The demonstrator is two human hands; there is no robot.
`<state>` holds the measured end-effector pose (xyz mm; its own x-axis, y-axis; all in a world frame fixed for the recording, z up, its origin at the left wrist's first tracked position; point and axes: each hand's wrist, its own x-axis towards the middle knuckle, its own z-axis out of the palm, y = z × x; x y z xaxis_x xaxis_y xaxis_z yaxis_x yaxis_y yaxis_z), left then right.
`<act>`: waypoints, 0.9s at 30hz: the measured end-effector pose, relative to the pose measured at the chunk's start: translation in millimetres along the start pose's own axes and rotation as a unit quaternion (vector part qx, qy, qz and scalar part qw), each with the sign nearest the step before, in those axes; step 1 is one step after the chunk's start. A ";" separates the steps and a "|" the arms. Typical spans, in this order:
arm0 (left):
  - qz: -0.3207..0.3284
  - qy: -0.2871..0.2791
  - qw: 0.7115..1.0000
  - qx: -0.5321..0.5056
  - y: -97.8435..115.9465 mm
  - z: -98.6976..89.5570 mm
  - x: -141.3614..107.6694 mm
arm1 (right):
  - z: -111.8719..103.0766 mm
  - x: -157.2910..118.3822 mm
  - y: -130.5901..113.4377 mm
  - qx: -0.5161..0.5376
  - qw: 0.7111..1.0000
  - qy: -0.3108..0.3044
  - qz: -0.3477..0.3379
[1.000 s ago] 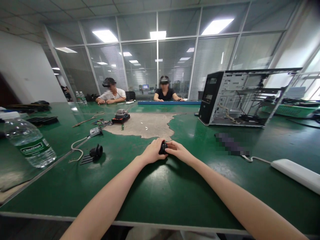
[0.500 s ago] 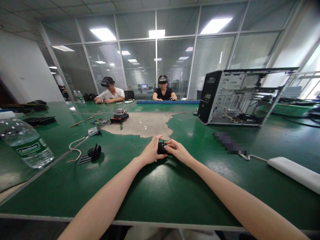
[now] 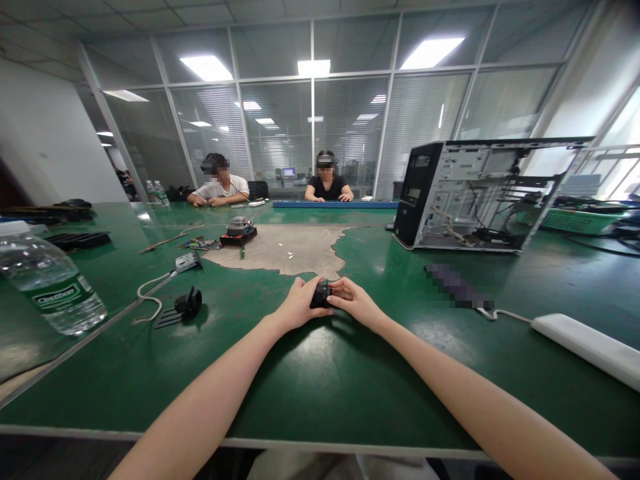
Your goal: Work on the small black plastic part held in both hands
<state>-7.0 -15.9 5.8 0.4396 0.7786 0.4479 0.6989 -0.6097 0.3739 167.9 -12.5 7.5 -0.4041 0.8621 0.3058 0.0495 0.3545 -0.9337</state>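
Note:
A small black part [image 3: 321,295], rounded at one end, sits between my two hands above the green tabletop; its exact kind cannot be made out. My left hand [image 3: 296,305] is closed round its left side, thumb below and fingers above. From the right, the fingertips of my right hand [image 3: 356,302] pinch its near edge. Fingers hide much of it. To the left on the table lies a black round fitting [image 3: 189,303] with flat prongs, apart from both hands.
A water bottle [image 3: 55,287] stands at left, near a metal bracket [image 3: 187,261] with a white cable. Beyond are a circuit board and a heatsink-like unit [image 3: 239,230]. An opened computer case [image 3: 425,193] and white power strip [image 3: 585,343] occupy the right. Two people sit opposite.
The black part has turned slightly and shifted a little left and down in my hands. My right-hand fingers have changed their hold on it.

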 end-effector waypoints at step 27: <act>0.038 -0.028 0.999 0.014 20.4 -22.5 -7.5 | 1.2 -2.3 6.7 -0.028 0.999 -0.033 0.002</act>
<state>-8.7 -37.5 28.4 0.5231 0.7376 0.4270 0.6772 -0.6639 0.3173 168.1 -12.6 0.4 -0.4632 0.8382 0.2878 0.1009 0.3725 -0.9225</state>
